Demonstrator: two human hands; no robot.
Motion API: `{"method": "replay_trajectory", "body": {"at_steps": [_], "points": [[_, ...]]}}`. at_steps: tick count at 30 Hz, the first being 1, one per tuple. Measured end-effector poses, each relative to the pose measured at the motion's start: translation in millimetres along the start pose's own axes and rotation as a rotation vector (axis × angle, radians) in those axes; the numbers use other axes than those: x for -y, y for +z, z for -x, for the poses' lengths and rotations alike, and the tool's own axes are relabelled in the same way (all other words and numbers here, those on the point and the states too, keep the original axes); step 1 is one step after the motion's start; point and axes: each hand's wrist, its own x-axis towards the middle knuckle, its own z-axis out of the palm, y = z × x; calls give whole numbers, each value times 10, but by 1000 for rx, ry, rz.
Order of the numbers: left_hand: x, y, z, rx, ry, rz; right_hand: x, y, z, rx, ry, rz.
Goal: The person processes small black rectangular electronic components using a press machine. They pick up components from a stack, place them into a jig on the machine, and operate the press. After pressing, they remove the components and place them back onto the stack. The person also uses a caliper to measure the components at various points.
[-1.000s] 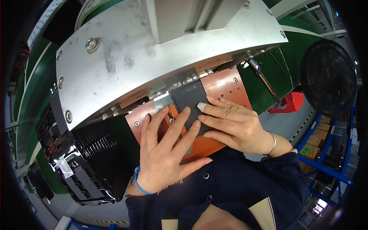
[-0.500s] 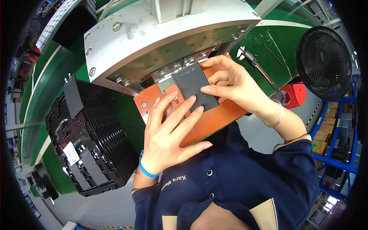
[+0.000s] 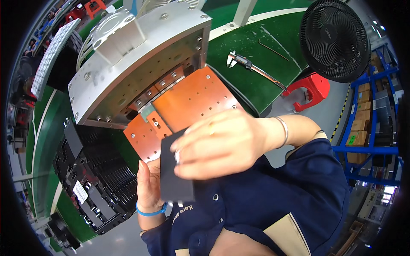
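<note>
Moved from the orange plate (image 3: pixel 181 104) toward your chest, the dark flat block (image 3: pixel 173 187) lies under your right hand's (image 3: pixel 224 145) fingers, beside your left hand (image 3: pixel 148 190); I cannot tell which grips it.

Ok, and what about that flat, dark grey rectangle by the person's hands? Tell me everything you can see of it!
The dark grey rectangle is thin and smooth, with a dull face, perhaps plastic or foil. Small pale bits stick out at its lower edge. It's off the table, in front of the navy shirt, its long sides running roughly up the picture. The right hand's fingers lie across its face; the left hand is partly behind it, so its grip is hidden.
</note>
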Motion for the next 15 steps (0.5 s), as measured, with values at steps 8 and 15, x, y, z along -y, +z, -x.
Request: {"method": "replay_trajectory", "body": {"at_steps": [8, 15], "points": [[-89, 104, -132, -180, 246, -186, -466, -467, 456, -86, 398, 360], [-154, 204, -245, -373, 366, -243, -1073, -983, 2079, 230, 1276, 634]]}}
